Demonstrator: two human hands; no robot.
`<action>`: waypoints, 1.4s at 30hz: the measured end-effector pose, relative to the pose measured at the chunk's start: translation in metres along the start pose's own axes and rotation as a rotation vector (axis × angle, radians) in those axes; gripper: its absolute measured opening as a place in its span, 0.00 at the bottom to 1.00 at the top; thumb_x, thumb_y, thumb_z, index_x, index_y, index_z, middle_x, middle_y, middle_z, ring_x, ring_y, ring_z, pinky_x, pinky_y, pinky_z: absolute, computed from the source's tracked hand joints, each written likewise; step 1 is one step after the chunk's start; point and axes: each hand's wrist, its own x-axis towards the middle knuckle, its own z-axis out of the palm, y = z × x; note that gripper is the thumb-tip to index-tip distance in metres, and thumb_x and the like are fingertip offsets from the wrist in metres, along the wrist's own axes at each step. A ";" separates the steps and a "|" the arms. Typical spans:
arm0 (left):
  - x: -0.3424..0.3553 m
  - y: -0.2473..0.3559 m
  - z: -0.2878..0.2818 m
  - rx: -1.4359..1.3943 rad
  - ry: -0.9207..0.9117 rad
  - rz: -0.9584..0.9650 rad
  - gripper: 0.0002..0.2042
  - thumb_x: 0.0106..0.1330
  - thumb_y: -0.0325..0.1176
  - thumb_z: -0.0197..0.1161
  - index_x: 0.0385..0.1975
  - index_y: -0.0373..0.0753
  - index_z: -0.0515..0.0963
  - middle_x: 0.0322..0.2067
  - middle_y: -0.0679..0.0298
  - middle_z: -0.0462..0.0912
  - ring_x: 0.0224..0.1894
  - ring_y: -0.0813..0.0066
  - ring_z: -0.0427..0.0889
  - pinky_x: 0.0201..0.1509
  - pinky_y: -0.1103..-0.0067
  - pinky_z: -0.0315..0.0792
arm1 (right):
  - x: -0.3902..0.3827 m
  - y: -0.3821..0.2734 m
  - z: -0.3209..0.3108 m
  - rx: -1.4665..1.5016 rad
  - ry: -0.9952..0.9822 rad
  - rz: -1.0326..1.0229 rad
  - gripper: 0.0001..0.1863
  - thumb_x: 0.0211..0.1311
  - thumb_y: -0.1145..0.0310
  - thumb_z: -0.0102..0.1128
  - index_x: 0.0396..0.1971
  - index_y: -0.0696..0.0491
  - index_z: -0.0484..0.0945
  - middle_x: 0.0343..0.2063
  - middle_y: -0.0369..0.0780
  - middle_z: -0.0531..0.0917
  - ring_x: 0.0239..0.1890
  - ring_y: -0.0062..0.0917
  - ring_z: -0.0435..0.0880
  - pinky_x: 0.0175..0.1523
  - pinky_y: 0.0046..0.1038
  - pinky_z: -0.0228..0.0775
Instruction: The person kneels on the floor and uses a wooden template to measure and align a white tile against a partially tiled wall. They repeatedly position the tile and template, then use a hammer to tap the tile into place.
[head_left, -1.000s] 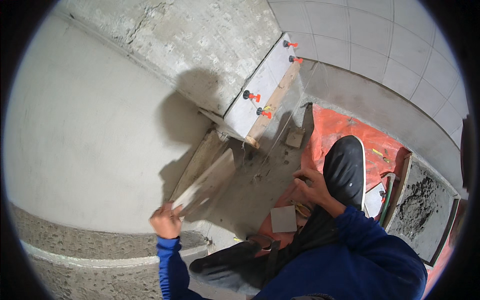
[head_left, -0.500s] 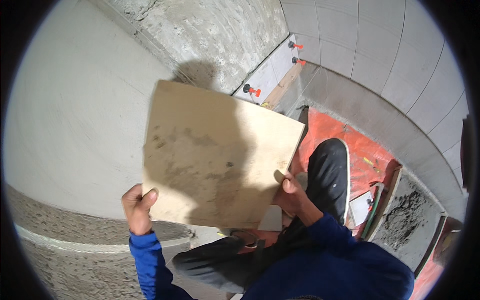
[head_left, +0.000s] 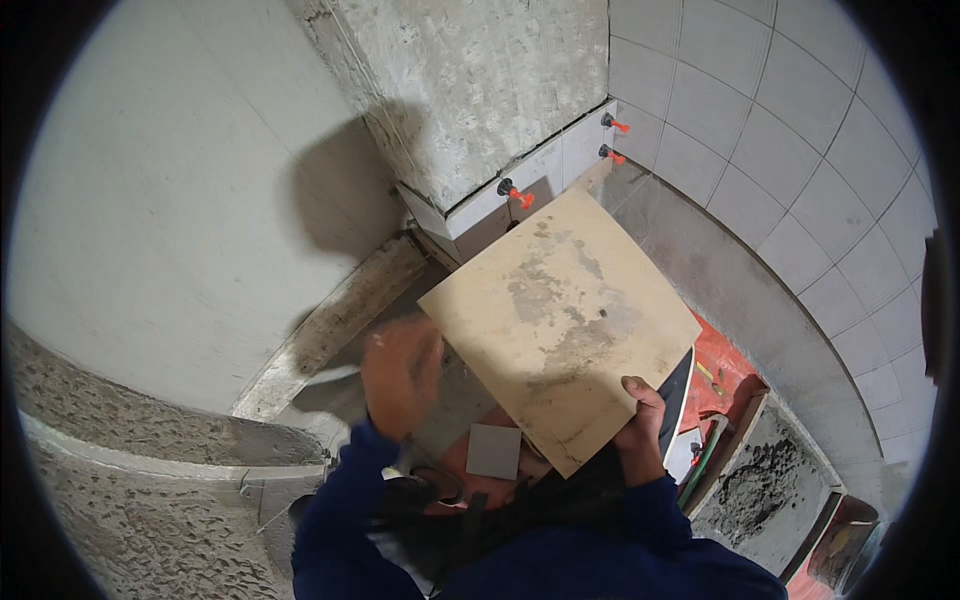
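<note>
A large square beige tile (head_left: 575, 320), smeared with grey patches, is tilted in front of me with one corner pointing down. My right hand (head_left: 643, 425) grips its lower right edge, the thumb lying on top of the face. My left hand (head_left: 402, 375) is off the tile, just beside its left corner. Motion smears its fingers, so I cannot make out their shape. Past the tile's far edge, a low strip of white tiles (head_left: 548, 175) runs along the foot of a rough concrete pillar (head_left: 490, 90), carrying black-and-red levelling clips (head_left: 516, 193).
Grey tiles (head_left: 790, 170) cover the right wall. A mortar tray (head_left: 765, 480) lies at lower right beside red sheeting (head_left: 720, 352). A small grey tile (head_left: 493, 452) sits below the left hand. A timber or concrete bar (head_left: 335, 320) meets the smooth left wall (head_left: 180, 210).
My left hand has let go of the tile and moved up and right. The tile has shifted right and turned, with my right hand still gripping it. The view has shifted too.
</note>
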 end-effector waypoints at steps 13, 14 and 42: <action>-0.279 -0.063 0.143 -0.154 -0.990 -0.872 0.29 0.57 0.40 0.65 0.59 0.38 0.68 0.45 0.51 0.81 0.48 0.55 0.80 0.53 0.68 0.72 | 0.039 -0.002 0.018 -0.055 0.061 0.023 0.07 0.52 0.72 0.56 0.31 0.57 0.74 0.31 0.37 0.78 0.37 0.30 0.79 0.49 0.34 0.73; -0.288 -0.072 0.153 -0.159 -1.006 -0.912 0.32 0.57 0.42 0.66 0.60 0.38 0.66 0.47 0.50 0.81 0.50 0.55 0.79 0.55 0.67 0.72 | 0.043 -0.001 0.018 -0.031 0.008 0.038 0.07 0.52 0.72 0.55 0.31 0.57 0.74 0.31 0.38 0.78 0.38 0.30 0.79 0.49 0.34 0.73; -0.345 -0.053 0.205 0.259 -0.909 -1.341 0.45 0.47 0.50 0.74 0.63 0.34 0.61 0.57 0.47 0.72 0.59 0.54 0.72 0.61 0.67 0.67 | 0.047 0.020 0.040 -0.028 0.032 0.178 0.31 0.55 0.70 0.55 0.59 0.63 0.62 0.53 0.53 0.74 0.54 0.46 0.76 0.59 0.46 0.69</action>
